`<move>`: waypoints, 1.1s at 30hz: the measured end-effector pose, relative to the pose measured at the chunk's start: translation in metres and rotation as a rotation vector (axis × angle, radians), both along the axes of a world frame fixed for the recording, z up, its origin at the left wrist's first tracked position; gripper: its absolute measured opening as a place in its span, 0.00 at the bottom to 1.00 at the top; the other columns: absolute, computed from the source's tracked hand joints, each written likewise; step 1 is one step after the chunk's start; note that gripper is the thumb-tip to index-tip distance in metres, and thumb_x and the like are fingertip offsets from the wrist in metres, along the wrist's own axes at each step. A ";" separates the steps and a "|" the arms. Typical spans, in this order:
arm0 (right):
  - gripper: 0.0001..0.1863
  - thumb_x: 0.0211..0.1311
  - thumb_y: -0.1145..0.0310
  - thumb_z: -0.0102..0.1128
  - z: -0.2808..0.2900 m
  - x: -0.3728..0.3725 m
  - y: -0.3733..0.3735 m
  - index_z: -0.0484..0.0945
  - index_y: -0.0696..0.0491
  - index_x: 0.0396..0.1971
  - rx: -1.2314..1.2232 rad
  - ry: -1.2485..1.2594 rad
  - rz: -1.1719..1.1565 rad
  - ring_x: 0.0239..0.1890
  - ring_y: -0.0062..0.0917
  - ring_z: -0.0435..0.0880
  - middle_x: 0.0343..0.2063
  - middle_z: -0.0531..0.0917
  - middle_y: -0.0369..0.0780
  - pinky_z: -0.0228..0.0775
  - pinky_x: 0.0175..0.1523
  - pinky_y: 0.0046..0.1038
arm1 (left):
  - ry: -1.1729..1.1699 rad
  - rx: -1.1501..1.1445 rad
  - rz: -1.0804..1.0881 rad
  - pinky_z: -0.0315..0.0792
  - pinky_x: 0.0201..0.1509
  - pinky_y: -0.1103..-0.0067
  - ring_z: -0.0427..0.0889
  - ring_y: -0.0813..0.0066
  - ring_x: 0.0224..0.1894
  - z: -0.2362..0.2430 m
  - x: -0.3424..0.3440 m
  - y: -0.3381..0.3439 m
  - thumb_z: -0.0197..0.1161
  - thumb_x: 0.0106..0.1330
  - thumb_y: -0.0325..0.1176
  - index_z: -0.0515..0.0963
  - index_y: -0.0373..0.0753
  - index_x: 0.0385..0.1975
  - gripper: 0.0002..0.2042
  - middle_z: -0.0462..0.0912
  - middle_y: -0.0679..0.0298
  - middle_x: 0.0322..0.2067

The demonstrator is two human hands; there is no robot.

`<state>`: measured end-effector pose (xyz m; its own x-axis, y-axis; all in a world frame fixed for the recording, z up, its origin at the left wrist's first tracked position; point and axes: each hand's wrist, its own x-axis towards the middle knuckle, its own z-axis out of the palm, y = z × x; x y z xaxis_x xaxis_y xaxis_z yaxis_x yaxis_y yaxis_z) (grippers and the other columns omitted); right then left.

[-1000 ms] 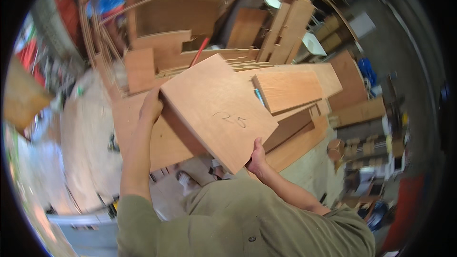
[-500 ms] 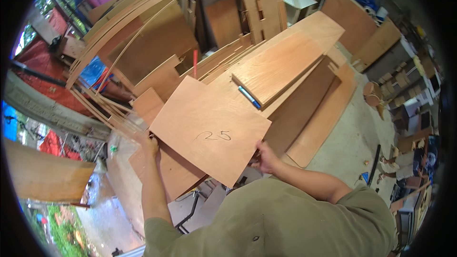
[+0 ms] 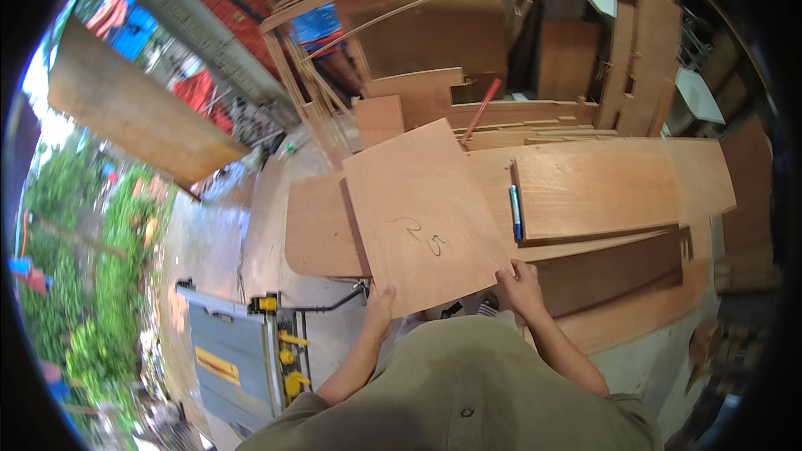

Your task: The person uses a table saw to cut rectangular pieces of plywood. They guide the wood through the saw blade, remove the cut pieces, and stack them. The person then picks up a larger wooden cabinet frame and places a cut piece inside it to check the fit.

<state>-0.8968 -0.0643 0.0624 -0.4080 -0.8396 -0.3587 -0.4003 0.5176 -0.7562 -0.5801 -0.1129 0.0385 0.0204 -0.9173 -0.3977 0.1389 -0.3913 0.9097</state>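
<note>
A square plywood board (image 3: pixel 426 192) with dark handwriting on its face is held in both of my hands, tilted over a stack of plywood panels. My left hand (image 3: pixel 381 307) is closed on its near left corner, and my right hand (image 3: pixel 519 286) on its near right corner. Just beyond the board's right side, a blue marker (image 3: pixel 515 211) lies beside a long narrow plank (image 3: pixel 600 196). A large board with rounded corners (image 3: pixel 317 230) shows under the held board on the left, and a darker panel (image 3: pixel 619 271) lies to the right.
A grey-and-yellow table saw (image 3: pixel 225 351) stands at lower left. Cut boards and long strips (image 3: pixel 418 94) lean at the back, with a red stick (image 3: pixel 481 108) among them. A large leaning sheet (image 3: pixel 142 113) and plants (image 3: pixel 113 292) are at far left.
My left hand has shifted from the board's far left edge down to its near left corner. The board has turned in my hands, and my view has swung left, bringing the table saw into sight.
</note>
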 end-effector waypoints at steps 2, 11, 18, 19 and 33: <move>0.28 0.60 0.59 0.61 0.013 -0.012 -0.006 0.73 0.58 0.57 -0.139 0.122 0.130 0.46 0.37 0.82 0.43 0.78 0.52 0.73 0.54 0.36 | 0.032 0.023 -0.028 0.63 0.66 0.72 0.73 0.66 0.60 -0.012 0.005 0.009 0.55 0.72 0.35 0.58 0.30 0.66 0.26 0.73 0.55 0.58; 0.29 0.61 0.74 0.53 -0.004 -0.005 -0.036 0.62 0.61 0.63 -0.262 -0.468 0.207 0.38 0.25 0.78 0.42 0.79 0.42 0.73 0.42 0.27 | 0.197 0.384 0.014 0.74 0.55 0.65 0.79 0.64 0.55 0.002 -0.003 0.008 0.48 0.76 0.49 0.67 0.36 0.62 0.25 0.78 0.58 0.55; 0.22 0.64 0.78 0.49 -0.005 0.006 -0.039 0.65 0.60 0.58 -0.266 -0.460 0.177 0.28 0.19 0.75 0.33 0.77 0.37 0.71 0.32 0.24 | 0.256 0.406 0.038 0.73 0.53 0.64 0.79 0.68 0.53 0.000 0.002 -0.008 0.50 0.75 0.47 0.68 0.39 0.60 0.22 0.79 0.61 0.52; 0.21 0.64 0.78 0.49 -0.004 0.009 -0.039 0.65 0.60 0.58 -0.272 -0.472 0.173 0.28 0.19 0.75 0.32 0.77 0.37 0.71 0.32 0.24 | 0.244 0.408 0.037 0.72 0.54 0.64 0.79 0.68 0.53 0.005 0.003 -0.009 0.50 0.74 0.46 0.68 0.39 0.61 0.22 0.79 0.61 0.52; 0.34 0.66 0.78 0.48 -0.001 -0.002 -0.020 0.51 0.60 0.71 -0.257 -0.241 0.346 0.34 0.16 0.68 0.37 0.70 0.36 0.67 0.38 0.20 | -0.276 0.236 -0.062 0.64 0.63 0.63 0.71 0.60 0.62 0.002 -0.009 0.062 0.51 0.71 0.54 0.68 0.35 0.62 0.30 0.74 0.53 0.58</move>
<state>-0.8987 -0.0839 0.0613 -0.0203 -0.9849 -0.1718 -0.3137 0.1694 -0.9343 -0.5889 -0.0504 0.0404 0.1038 -0.8040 -0.5855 -0.1300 -0.5946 0.7934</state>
